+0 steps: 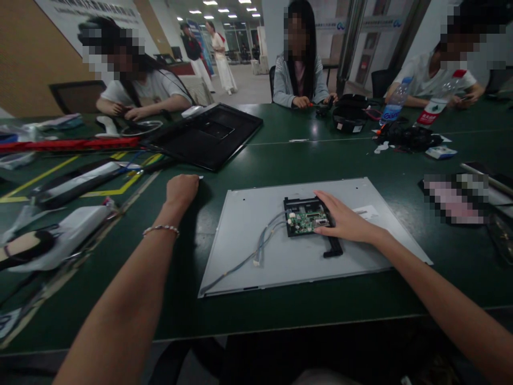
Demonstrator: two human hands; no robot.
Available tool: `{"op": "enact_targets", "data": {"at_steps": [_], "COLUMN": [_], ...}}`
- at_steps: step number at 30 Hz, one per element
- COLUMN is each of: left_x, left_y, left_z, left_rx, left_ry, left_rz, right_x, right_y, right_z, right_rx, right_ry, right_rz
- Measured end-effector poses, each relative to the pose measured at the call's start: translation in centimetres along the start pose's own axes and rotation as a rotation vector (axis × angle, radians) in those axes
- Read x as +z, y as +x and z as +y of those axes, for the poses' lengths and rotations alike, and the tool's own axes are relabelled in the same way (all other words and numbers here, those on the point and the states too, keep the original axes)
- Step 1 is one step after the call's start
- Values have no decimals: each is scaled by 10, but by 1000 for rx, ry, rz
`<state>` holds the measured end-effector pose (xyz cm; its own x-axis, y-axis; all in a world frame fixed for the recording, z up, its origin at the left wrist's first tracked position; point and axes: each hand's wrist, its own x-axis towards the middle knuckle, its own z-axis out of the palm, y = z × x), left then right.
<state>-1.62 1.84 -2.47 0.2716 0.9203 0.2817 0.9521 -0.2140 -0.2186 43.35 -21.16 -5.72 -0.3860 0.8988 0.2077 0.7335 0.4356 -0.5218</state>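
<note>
A flat grey display panel (pixel 240 251) lies on the table in front of me. On it sits a black plastic bracket (pixel 332 247) carrying a green circuit board (pixel 302 222). Grey-blue cables (pixel 261 243) run from the board's left side to the panel's lower left corner, with a loose white connector (pixel 257 262). My right hand (pixel 340 216) grips the bracket's right side, thumb near and fingers far. Left of the panel, my left hand (pixel 182 190) is closed at the table; a tiny whitish bit shows at its fingertips, too small to name.
A black monitor housing (pixel 216 133) lies beyond my left hand. Cables and a white device (pixel 72 235) crowd the left side. At the right are phone-like items (pixel 452 198) and two bottles (pixel 395 101). Several people sit around the table (pixel 276 160), one holding a tool.
</note>
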Motion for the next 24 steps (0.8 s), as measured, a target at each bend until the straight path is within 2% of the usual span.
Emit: {"op": "enact_targets", "data": {"at_steps": [4, 8, 13, 18, 21, 24], "left_x": [-6, -19, -53, -87, -92, -86], "left_y": [-10, -18, -30, -45, -49, -49], "left_z": [20, 54, 123, 204, 241, 265], "left_rx": [50, 206, 440, 656, 703, 695], "left_ry": [41, 134, 157, -48, -148, -233], "left_rz": [33, 136, 197, 189, 171, 141], "right_x": [0, 0, 1, 2, 2, 3], "right_y": [0, 0, -1, -1, 0, 1], "right_z": [2, 2, 4, 5, 6, 8], "right_rx": [-21, -27, -18, -30, -45, -52], "right_ry": [0, 9, 17, 23, 34, 37], "right_rz": [6, 11, 14, 31, 47, 65]}}
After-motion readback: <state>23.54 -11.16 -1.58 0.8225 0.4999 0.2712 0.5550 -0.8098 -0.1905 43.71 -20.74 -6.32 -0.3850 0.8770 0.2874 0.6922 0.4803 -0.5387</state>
